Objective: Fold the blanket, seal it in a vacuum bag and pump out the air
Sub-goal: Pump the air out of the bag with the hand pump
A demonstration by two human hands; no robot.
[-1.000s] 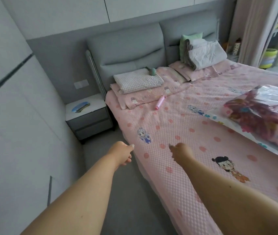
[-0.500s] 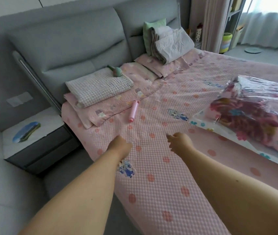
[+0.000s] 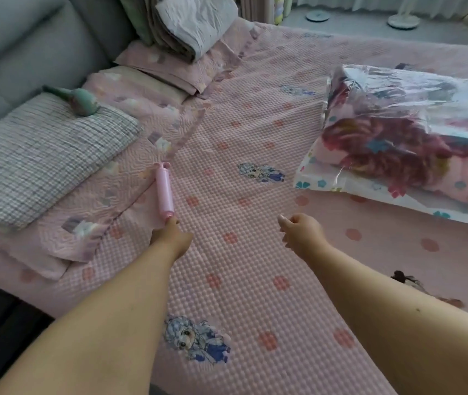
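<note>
A folded flowered blanket sits inside a clear vacuum bag (image 3: 415,132) on the right of the pink bedspread (image 3: 255,252). A pink hand pump (image 3: 164,192) lies on the bedspread beside the pillows, pointing towards me. My left hand (image 3: 171,238) stretches out to it, and its fingertips touch the pump's near end without closing round it. My right hand (image 3: 302,233) hovers over the bedspread to the right of the pump, fingers loosely curled, holding nothing. The bag lies about a forearm's length beyond and right of my right hand.
A checked folded cloth (image 3: 42,155) lies on a pink pillow at the left, with a green bulb-shaped object (image 3: 80,101) on it. Grey folded bedding (image 3: 193,24) is stacked at the headboard (image 3: 27,38). The bed's left edge drops to a dark floor.
I have moved closer over the bed. My left hand has gone forward from bare bedspread to the pump's near end. My right hand has stayed loosely curled beside it.
</note>
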